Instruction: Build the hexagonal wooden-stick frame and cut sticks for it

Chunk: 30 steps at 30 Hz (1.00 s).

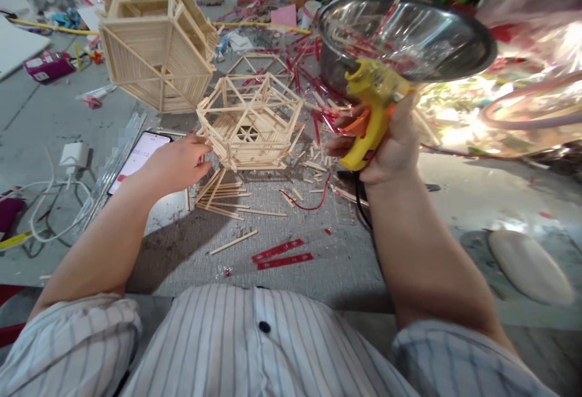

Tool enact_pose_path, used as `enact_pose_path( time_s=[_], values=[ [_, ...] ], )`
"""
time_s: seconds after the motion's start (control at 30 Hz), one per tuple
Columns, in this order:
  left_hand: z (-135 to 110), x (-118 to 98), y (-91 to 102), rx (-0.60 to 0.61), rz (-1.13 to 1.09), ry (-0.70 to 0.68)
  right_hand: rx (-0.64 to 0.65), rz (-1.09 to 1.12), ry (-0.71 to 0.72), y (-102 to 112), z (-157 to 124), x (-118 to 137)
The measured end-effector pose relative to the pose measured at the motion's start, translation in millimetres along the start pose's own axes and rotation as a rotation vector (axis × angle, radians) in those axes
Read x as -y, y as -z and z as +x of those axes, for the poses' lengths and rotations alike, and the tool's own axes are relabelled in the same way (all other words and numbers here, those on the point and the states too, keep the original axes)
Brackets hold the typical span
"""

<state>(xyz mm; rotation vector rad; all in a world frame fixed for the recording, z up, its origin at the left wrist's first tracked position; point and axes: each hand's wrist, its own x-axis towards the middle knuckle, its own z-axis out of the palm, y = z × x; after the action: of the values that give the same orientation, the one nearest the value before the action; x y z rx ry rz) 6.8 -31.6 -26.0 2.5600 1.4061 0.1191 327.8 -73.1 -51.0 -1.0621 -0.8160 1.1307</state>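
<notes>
My right hand (394, 142) is wrapped round the grip of a yellow glue gun (370, 106) with an orange trigger, held up to the right of a small hexagonal frame of wooden sticks (249, 121). My left hand (178, 160) rests at the frame's lower left edge, its fingertips touching the sticks; whether they pinch one I cannot tell. Loose wooden sticks (222, 194) lie on the grey floor just in front of the frame.
A larger stick-built hexagon (154, 39) stands behind at the left. A metal bowl (404, 36) sits behind the glue gun. A phone (140, 157), a white charger with cables (73, 157), red strips (282, 254) and clear plastic bags (522, 82) lie around.
</notes>
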Motion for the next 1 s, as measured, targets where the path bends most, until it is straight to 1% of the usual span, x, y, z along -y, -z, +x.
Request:
enact_pose_path(
  time_s=[0.03,0.07,0.13,0.17,0.27,0.3,0.4,0.43,0.47,0.5,0.57,0.6,0.63,0.67,0.77,0.83,0.9,1.0],
  values=[
    [-6,-3,7.0,0.045,0.078,-0.028,-0.008,0.0,0.01,0,0,1],
    [-11,-6,12.9,0.05,0.113,-0.046,-0.012,-0.001,0.023,0,0,1],
    [-20,-17,19.5,0.085,0.124,-0.093,-0.009,-0.008,0.053,0,0,1],
    [-24,-23,20.1,0.123,0.126,-0.101,-0.004,-0.012,0.066,0,0,1],
    [-27,-42,13.5,0.281,0.148,-0.12,0.001,-0.016,0.086,-2,-1,2],
    [-28,-48,10.3,0.306,0.144,-0.132,0.001,-0.016,0.088,-3,-2,2],
    [-29,-63,4.1,0.313,0.134,-0.144,0.013,-0.023,0.105,-5,-4,5],
    [-31,-68,3.8,0.334,0.127,-0.172,0.021,-0.024,0.112,-5,-5,6],
    [-34,-72,4.2,0.381,0.111,-0.228,0.029,-0.023,0.115,-5,-5,7],
    [-36,-77,5.0,0.449,0.08,-0.314,0.037,-0.019,0.115,-4,-5,8],
    [-41,-88,6.2,0.57,-0.017,-0.546,0.05,-0.009,0.112,-4,-6,9],
    [-43,-94,5.9,0.583,-0.05,-0.638,0.055,-0.005,0.114,-4,-5,10],
    [-43,-99,5.0,0.569,-0.066,-0.703,0.059,-0.001,0.118,-4,-5,10],
    [-42,-104,3.3,0.534,-0.072,-0.746,0.06,0.002,0.123,-4,-5,11],
    [-37,-117,-4.3,0.381,-0.109,-0.831,0.052,0.019,0.136,-4,-4,12],
    [-34,-127,-9.6,0.334,-0.179,-0.894,0.042,0.021,0.152,-4,-3,13],
    [-33,-137,-14.6,0.365,-0.262,-0.97,0.044,0.013,0.173,-4,-3,13],
    [-35,-150,-23.3,0.465,-0.371,-1.121,0.062,0.012,0.199,-3,-3,14]
  ],
)
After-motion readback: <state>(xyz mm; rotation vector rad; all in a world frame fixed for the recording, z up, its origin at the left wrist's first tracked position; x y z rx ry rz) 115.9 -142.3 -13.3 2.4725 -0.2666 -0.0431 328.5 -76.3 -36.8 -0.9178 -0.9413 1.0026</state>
